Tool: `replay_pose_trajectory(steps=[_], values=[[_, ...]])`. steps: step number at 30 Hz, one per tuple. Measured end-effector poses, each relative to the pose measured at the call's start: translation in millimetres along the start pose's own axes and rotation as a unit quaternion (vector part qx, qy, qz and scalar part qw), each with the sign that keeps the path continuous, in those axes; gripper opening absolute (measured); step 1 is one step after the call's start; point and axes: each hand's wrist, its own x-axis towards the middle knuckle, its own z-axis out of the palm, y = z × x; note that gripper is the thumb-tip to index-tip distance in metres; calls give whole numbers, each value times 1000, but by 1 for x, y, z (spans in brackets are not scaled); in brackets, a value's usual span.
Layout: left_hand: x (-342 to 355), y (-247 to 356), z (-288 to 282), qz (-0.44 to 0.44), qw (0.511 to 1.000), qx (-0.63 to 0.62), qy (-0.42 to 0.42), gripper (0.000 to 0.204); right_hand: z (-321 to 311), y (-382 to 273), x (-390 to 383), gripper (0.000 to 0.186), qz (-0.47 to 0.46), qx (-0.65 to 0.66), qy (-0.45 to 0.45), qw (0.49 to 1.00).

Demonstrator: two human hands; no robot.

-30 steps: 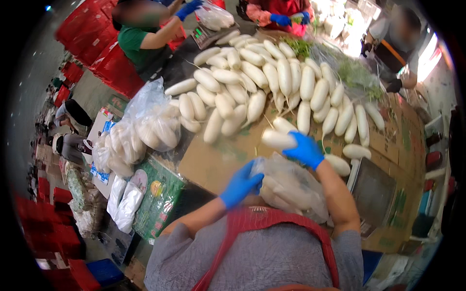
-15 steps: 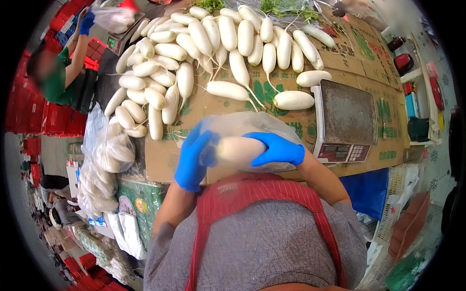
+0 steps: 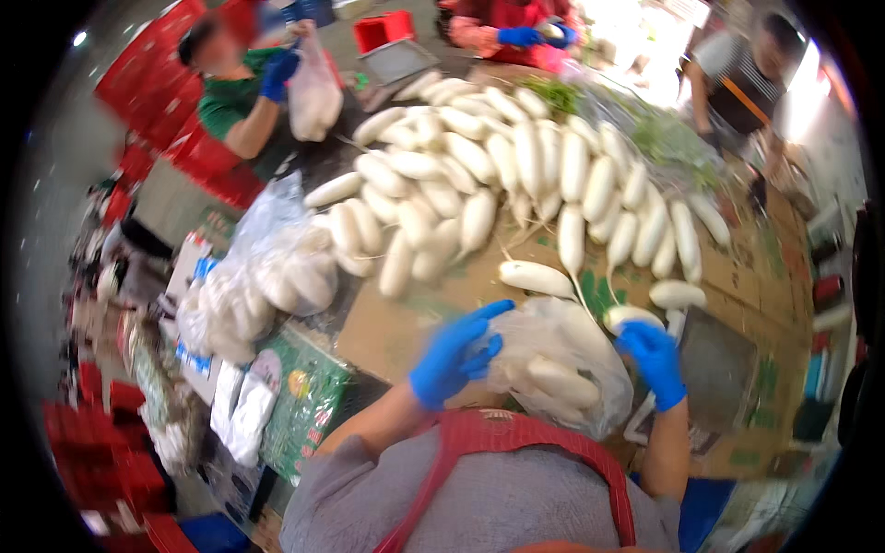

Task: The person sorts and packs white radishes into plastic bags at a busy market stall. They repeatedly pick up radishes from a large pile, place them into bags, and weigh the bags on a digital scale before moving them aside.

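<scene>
A clear plastic bag with white radishes in it lies on the cardboard in front of my apron, between my hands. My left hand, in a blue glove, is off the bag's left side with its fingers stretched out and nothing in them. To the right of the bag, my gloved right hand has its fingers curled on the near side of a single white radish. A large pile of white radishes spreads across the far part of the table.
At the right sits a scale. Filled clear bags lie at the table's left edge, near a green package. Across the table are a person in green holding a bag, one in red sleeves, and another.
My left hand has let go of the bag and moved left. My right hand has left the bag for a radish at the right. The bag now rests on the table, and the view has shifted.
</scene>
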Motion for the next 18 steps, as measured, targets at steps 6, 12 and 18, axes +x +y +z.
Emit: replay_pose_trajectory(steps=[6, 12, 18], values=[[-6, 2, 0, 37, 998, -6, -50, 59, -22, 89, 67, 61, -68, -490, 101, 863], [-6, -9, -8, 51, 998, 0, -42, 59, -25, 75, 61, 74, -68, -251, 96, 961], [3, -20, -5, 50, 997, 39, -46, 59, 12, -71, -3, 83, -172, -68, -136, 973]])
